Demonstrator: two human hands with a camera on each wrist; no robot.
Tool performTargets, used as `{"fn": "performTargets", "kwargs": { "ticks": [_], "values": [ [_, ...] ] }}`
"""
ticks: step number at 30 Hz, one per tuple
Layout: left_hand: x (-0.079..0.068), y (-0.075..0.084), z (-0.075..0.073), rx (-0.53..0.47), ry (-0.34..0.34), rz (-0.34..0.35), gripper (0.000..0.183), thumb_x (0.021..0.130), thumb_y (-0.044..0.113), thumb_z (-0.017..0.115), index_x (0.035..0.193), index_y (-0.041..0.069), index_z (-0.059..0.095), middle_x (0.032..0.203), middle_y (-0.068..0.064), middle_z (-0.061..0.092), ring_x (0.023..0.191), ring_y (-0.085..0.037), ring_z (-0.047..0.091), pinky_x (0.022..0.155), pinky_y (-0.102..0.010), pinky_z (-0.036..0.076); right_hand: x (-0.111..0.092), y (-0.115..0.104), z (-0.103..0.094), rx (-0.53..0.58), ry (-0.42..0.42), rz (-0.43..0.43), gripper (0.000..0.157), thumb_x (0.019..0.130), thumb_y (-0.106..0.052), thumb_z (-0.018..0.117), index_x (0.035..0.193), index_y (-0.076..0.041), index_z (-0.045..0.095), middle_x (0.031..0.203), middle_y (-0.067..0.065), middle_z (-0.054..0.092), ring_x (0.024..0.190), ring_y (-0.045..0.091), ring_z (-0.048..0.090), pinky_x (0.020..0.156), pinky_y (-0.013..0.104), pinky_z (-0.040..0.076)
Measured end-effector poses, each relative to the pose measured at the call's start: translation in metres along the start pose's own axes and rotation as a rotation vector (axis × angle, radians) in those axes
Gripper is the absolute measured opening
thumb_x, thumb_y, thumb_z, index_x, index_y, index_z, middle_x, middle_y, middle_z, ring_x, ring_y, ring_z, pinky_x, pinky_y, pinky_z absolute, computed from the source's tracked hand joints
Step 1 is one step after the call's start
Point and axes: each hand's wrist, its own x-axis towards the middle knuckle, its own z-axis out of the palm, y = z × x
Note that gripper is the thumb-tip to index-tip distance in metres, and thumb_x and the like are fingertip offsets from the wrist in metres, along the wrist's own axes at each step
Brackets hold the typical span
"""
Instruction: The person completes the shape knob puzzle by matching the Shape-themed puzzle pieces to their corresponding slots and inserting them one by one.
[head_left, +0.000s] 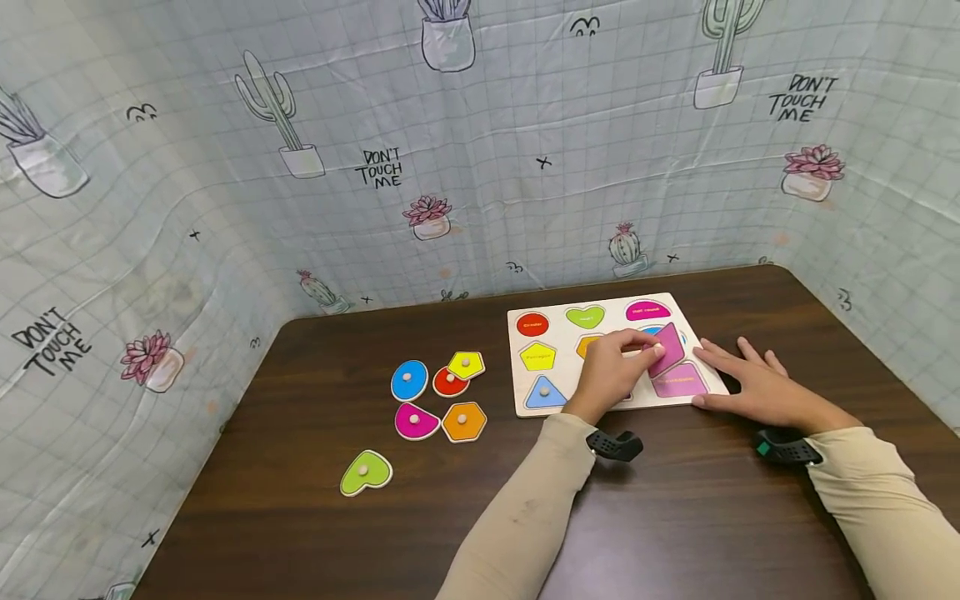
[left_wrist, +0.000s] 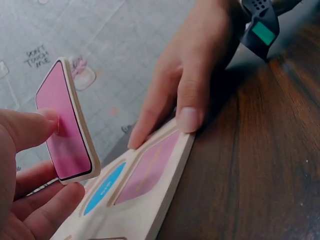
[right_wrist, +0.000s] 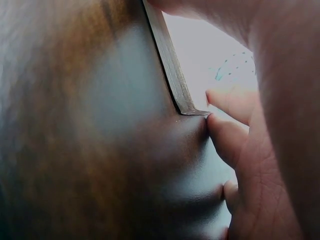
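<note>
Brown wood-grained table is filling the ground nearest me, its surface catching a pale sheen between two beige sleeves. They are coming in from the bottom of my head view, and a dark wristband is circling each wrist.

Off to the left, a green heart is lying closest, apart from the others. Farther back, a magenta half-round and an orange hexagon are sitting side by side; past them a blue disc is lying just beside a red disc, which a yellow pentagon is overlapping. All six are carrying small knobs.

To their right, a pale board is lying flat, a knobbed blue triangle filling its near left space. The left hand is blocking my sight of the board's middle; it is pinching the pink piece, which is tilting above the right part and partly hiding a blue space. The right hand is lying unclenched, extended fingers and thumb touching the board's right side.

Behind everything, a creased, checked cloth, printed with potted cacti and lettering, is screening the room from me.
</note>
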Motion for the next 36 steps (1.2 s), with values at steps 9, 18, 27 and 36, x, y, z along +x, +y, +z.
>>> {"fn": "performTargets", "kwargs": {
  "ticks": [9,18,27,36],
  "values": [
    [0.0,-0.003,0.005,0.082,-0.041,0.052,0.019,0.093,0.033,0.073,0.104,0.02,0.079,0.096,0.014,0.073,0.094,0.004,0.061,0.083,-0.012,0.046,-0.002,-0.003,-0.001,0.023,0.021,-0.026,0.089,0.088,-0.051,0.071,0.154,-0.003,0.035,0.16,0.023,0.025,0.139,0.066,0.006,0.104,0.079,-0.002],
    [0.001,-0.003,0.009,0.214,-0.045,0.089,0.017,0.093,0.033,0.073,0.101,0.02,0.079,0.095,0.012,0.073,0.091,0.004,0.062,0.078,-0.008,0.044,-0.003,-0.002,-0.001,0.024,0.027,-0.011,0.09,0.087,-0.052,0.071,0.154,-0.003,0.036,0.16,0.024,0.024,0.139,0.066,0.005,0.104,0.079,-0.003],
    [-0.002,-0.004,0.012,0.272,-0.057,0.119,0.019,0.093,0.034,0.073,0.102,0.019,0.079,0.097,0.009,0.073,0.09,0.002,0.059,0.078,-0.009,0.043,-0.003,0.001,0.001,0.014,0.027,-0.001,0.09,0.087,-0.055,0.071,0.154,-0.004,0.037,0.161,0.023,0.024,0.139,0.066,0.005,0.104,0.079,-0.002],
    [-0.001,-0.005,0.014,0.329,-0.078,0.149,0.019,0.093,0.036,0.072,0.103,0.021,0.079,0.096,0.012,0.071,0.087,0.004,0.056,0.077,-0.009,0.042,-0.003,0.002,0.001,0.022,0.023,-0.008,0.091,0.088,-0.054,0.07,0.154,-0.003,0.036,0.161,0.022,0.023,0.14,0.065,0.005,0.105,0.078,-0.003]
  ]
}}
